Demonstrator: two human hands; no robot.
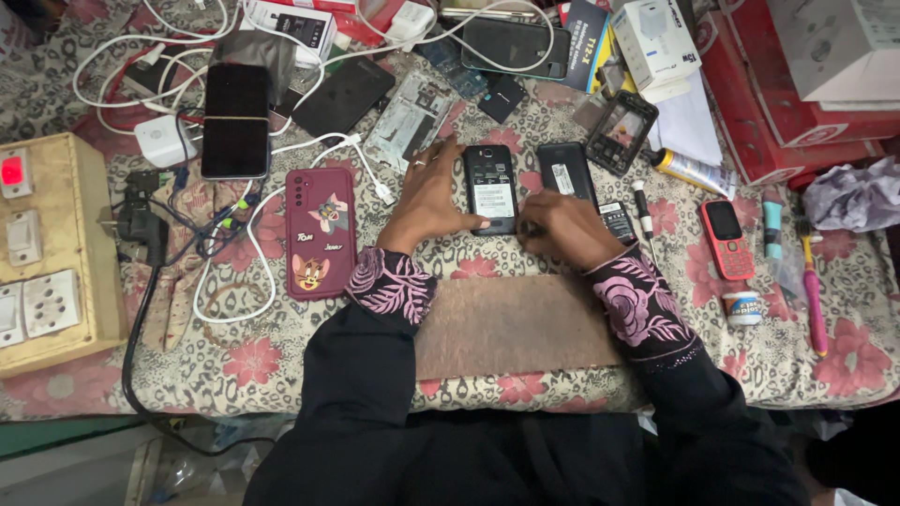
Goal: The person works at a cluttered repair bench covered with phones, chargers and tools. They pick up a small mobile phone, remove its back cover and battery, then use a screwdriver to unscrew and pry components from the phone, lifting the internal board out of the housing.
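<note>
A floral cloth [281, 365] covered the table. On it, near the middle, lay an opened phone [490, 187], back up. The left hand [429, 197] rested open-fingered against its left edge; the right hand [562, 228] curled at its near right corner, a screwdriver [643, 208] just right.

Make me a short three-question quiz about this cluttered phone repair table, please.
1. True or false: the left hand rests on the opened phone.
2. Which lies nearest the right hand? A) red keypad phone B) small black battery C) switchboard
3. What colour is the cartoon phone case?

Key: 1 true, its fingers touch the phone's left edge; 2 B; 3 maroon.
</note>
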